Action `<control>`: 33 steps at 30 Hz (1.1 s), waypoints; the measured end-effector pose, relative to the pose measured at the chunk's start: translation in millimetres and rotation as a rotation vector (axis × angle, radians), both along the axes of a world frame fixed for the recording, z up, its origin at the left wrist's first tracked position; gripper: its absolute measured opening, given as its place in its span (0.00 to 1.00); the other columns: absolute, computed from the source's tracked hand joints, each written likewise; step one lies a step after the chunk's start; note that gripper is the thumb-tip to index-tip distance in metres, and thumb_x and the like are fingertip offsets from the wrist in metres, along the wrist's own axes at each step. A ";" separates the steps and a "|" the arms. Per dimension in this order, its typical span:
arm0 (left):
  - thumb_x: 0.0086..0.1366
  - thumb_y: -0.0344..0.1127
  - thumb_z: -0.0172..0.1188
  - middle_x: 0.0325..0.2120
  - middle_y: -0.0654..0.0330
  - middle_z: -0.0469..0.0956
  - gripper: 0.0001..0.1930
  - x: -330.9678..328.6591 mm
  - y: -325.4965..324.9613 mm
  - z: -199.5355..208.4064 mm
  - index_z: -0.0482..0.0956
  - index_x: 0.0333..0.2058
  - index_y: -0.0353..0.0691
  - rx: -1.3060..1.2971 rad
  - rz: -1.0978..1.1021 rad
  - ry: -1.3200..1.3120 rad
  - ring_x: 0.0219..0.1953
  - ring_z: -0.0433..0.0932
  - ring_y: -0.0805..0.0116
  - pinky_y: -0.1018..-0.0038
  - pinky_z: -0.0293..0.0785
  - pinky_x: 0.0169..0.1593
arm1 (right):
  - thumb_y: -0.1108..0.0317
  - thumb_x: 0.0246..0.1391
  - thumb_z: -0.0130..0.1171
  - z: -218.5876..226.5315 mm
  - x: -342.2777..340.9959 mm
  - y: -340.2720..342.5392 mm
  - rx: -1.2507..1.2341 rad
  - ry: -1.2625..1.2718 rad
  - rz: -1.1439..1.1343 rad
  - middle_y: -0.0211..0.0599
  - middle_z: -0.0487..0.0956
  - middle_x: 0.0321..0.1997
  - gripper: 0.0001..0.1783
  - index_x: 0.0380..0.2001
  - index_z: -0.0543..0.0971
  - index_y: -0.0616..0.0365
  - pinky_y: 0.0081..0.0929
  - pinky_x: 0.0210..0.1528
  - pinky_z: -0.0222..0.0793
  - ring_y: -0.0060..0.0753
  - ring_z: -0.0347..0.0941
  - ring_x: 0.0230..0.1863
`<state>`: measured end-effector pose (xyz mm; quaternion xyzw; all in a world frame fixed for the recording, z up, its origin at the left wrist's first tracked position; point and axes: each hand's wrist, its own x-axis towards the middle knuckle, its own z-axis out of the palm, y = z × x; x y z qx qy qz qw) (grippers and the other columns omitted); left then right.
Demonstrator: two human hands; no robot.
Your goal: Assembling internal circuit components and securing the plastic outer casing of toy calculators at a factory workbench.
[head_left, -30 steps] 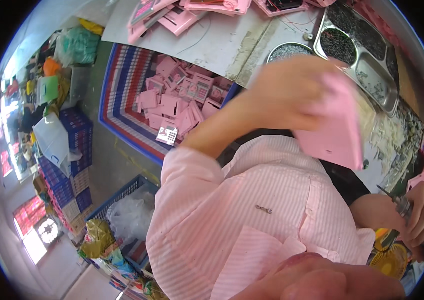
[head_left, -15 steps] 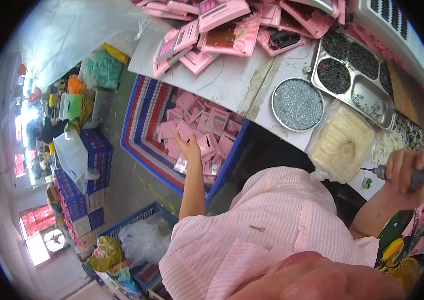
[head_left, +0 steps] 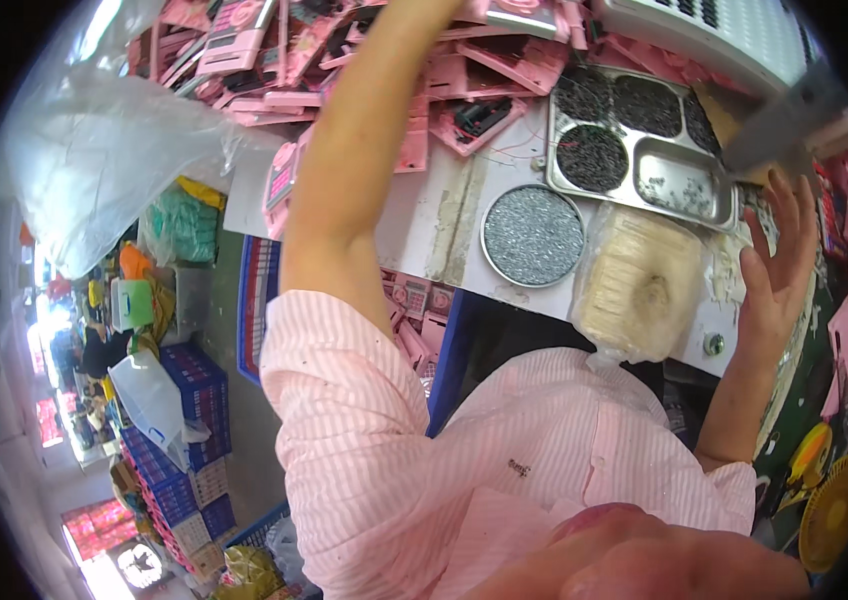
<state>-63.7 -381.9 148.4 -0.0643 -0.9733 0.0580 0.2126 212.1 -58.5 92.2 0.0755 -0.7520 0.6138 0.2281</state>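
My left forearm (head_left: 349, 150) stretches over the table toward a heap of pink plastic housings (head_left: 519, 60) with keypads and wires. The hand itself lies past the upper edge, so its fingers are hidden. On the right, my right hand (head_left: 779, 250) is open, fingers spread and holding nothing. Just above it hangs a grey powered screwdriver (head_left: 789, 120), blurred and apart from the fingers. Close to that hand are a metal compartment tray (head_left: 679, 190) of dark screws and a plastic-wrapped cream block (head_left: 639, 285).
A round tin of small silvery parts (head_left: 532, 235) stands on the white table (head_left: 414, 225). Below the table edge, a blue-rimmed bin (head_left: 449, 350) holds more pink housings. Stacked blue boxes (head_left: 189, 400) line the left side. A yellow basket (head_left: 834, 510) sits lower right.
My left hand has left the bin of pink housings and reached up across the table, out of view. My right hand has let go of the screwdriver, which now hangs higher.
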 end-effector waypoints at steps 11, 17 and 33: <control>0.47 0.33 0.71 0.35 0.59 0.76 0.16 178.3 57.0 13.1 0.76 0.35 0.42 0.281 -1.044 -0.063 0.38 0.75 0.55 0.62 0.72 0.43 | 0.36 0.69 0.37 -78.2 13.5 14.3 -1.000 -0.838 0.762 0.50 0.81 0.52 0.41 0.67 0.64 0.62 0.33 0.45 0.80 0.35 0.81 0.42; 0.47 0.35 0.61 0.35 0.63 0.73 0.11 251.5 80.7 -83.3 0.72 0.30 0.49 0.146 -1.280 -0.292 0.39 0.75 0.63 0.66 0.74 0.40 | 0.45 0.66 0.54 -83.0 26.6 8.2 -1.259 -0.882 0.508 0.40 0.81 0.53 0.30 0.59 0.73 0.59 0.33 0.56 0.76 0.33 0.79 0.51; 0.43 0.33 0.66 0.44 0.53 0.75 0.19 273.6 80.3 -151.3 0.76 0.37 0.40 0.551 -0.935 -0.356 0.47 0.73 0.48 0.53 0.68 0.52 | 0.72 0.47 0.62 -129.6 14.2 29.1 0.806 -0.031 -0.176 0.42 0.76 0.41 0.22 0.50 0.77 0.56 0.41 0.51 0.64 0.49 0.69 0.44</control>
